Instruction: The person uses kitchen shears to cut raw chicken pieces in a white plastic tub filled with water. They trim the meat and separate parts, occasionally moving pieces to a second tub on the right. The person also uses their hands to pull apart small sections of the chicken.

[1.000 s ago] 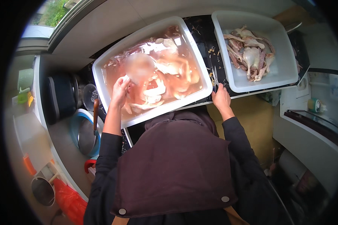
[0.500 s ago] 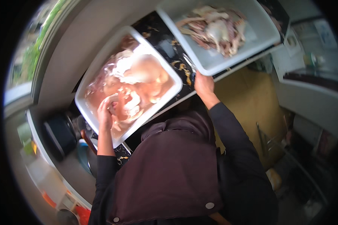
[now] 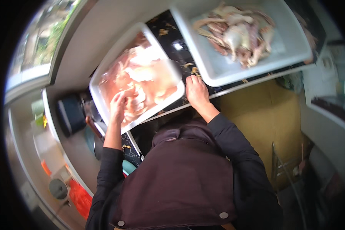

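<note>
In the white tub (image 3: 99, 100) on the left, raw poultry pieces (image 3: 140, 73) lie in pinkish liquid under glare. My left hand (image 3: 117, 106) reaches over the near left side of that tub, fingers closed on a pale piece of raw poultry (image 3: 139, 98). Just off the tub's right rim, my right hand (image 3: 197, 93) is closed around a knife, whose handle is mostly covered by the fingers. A grey smear over the rim appears to be its blade (image 3: 174, 72). The second white tub (image 3: 291, 42), at the right, holds a heap of raw poultry pieces (image 3: 237, 36).
Both tubs stand on a black, gold-veined counter (image 3: 170, 36) with a pale front edge. A dark pot (image 3: 71, 114) sits to the left, near a shelf with a red bag (image 3: 79, 198). A yellowish-brown panel (image 3: 264, 115) lies below the counter on the right.
My right hand has moved left, from the right tub's near corner toward the left tub's rim, and the knife has swung leftward. My left hand stays at the poultry. The view has shifted.
</note>
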Tool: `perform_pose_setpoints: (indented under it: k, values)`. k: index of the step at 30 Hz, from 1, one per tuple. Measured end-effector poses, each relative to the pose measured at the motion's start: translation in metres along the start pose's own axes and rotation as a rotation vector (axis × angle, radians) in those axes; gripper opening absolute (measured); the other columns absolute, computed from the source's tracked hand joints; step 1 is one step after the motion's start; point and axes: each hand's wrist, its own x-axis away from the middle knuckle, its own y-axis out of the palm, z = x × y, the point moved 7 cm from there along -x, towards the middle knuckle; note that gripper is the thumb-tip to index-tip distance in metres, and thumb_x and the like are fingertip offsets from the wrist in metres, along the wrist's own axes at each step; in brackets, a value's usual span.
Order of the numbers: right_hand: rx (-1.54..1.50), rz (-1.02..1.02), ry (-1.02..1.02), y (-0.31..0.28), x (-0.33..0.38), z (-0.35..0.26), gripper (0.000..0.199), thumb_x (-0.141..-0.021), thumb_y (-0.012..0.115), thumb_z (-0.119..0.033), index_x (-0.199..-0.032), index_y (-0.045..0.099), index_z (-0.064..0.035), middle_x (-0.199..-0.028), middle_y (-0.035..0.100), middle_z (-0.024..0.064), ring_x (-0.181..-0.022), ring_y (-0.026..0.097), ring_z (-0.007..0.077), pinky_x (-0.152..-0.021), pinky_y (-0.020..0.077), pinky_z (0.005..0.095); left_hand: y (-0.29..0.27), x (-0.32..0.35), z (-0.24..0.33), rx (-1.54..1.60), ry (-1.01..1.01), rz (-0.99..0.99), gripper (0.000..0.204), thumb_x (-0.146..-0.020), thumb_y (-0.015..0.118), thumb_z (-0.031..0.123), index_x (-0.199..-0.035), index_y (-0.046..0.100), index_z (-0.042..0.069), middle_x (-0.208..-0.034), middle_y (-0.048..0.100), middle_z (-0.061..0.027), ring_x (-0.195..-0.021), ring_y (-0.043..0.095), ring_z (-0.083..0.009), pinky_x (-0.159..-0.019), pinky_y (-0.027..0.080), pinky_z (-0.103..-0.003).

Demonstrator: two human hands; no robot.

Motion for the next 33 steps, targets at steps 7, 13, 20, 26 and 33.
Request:
perform_pose_setpoints:
  k: [7, 13, 20, 26, 33]
  values:
    - [0.240, 0.058, -0.198, 0.042, -0.067, 0.000, 0.015, -0.086, 0.060, -0.015, -0.098, 0.061, -0.0071, -0.098, 0.060, 0.0104, -0.093, 0.061, 0.0299, -0.078, 0.0514, 0.0430, 0.003, 0.036, 0.028, -0.042, 0.104, 0.076, 0.026, -0.099, 0.063, 0.023, -0.114, 0.069, 0.002, -0.090, 0.067, -0.0016, -0.079, 0.059, -0.0090, -0.070, 0.047, -0.023]
    - [0.061, -0.044, -0.023, 0.061, -0.058, 0.016, 0.016, -0.090, 0.058, -0.025, -0.091, 0.063, -0.0094, -0.086, 0.064, 0.0159, -0.080, 0.067, 0.0366, -0.068, 0.0549, 0.0477, -0.017, 0.013, -0.014, 0.269, 0.043, 0.106, 0.029, -0.104, 0.056, 0.023, -0.117, 0.065, -0.001, -0.090, 0.068, -0.0054, -0.080, 0.063, -0.0126, -0.077, 0.052, -0.028]
    - [-0.201, -0.146, 0.406, 0.047, 0.004, 0.074, 0.018, -0.088, 0.064, -0.015, -0.099, 0.065, -0.0009, -0.098, 0.071, 0.0224, -0.093, 0.070, 0.0347, -0.079, 0.0520, 0.0432, -0.015, -0.004, -0.018, 0.868, -0.119, -0.100, 0.030, -0.107, 0.044, 0.018, -0.118, 0.063, -0.001, -0.096, 0.068, -0.0114, -0.077, 0.063, -0.0160, -0.074, 0.053, -0.030]
    - [-0.612, -0.050, 0.778, -0.023, 0.085, 0.006, 0.020, -0.101, 0.054, -0.004, -0.118, 0.050, 0.0029, -0.086, 0.066, 0.0114, -0.073, 0.066, 0.0176, -0.061, 0.0527, 0.0279, -0.032, -0.017, -0.014, 0.667, 0.101, 0.016, 0.036, -0.098, 0.059, 0.006, -0.132, 0.057, -0.004, -0.109, 0.068, -0.0092, -0.094, 0.064, -0.0153, -0.089, 0.053, -0.030]
    - [-0.704, -0.091, 0.568, -0.021, 0.020, -0.121, 0.019, -0.093, 0.053, 0.005, -0.111, 0.052, -0.0016, -0.093, 0.057, 0.0047, -0.082, 0.056, 0.0121, -0.071, 0.0477, 0.0241, 0.020, -0.030, -0.025, 0.386, 0.096, -0.010, 0.047, -0.091, 0.066, -0.003, -0.138, 0.055, -0.001, -0.115, 0.067, -0.0091, -0.103, 0.063, -0.0131, -0.088, 0.054, -0.027]
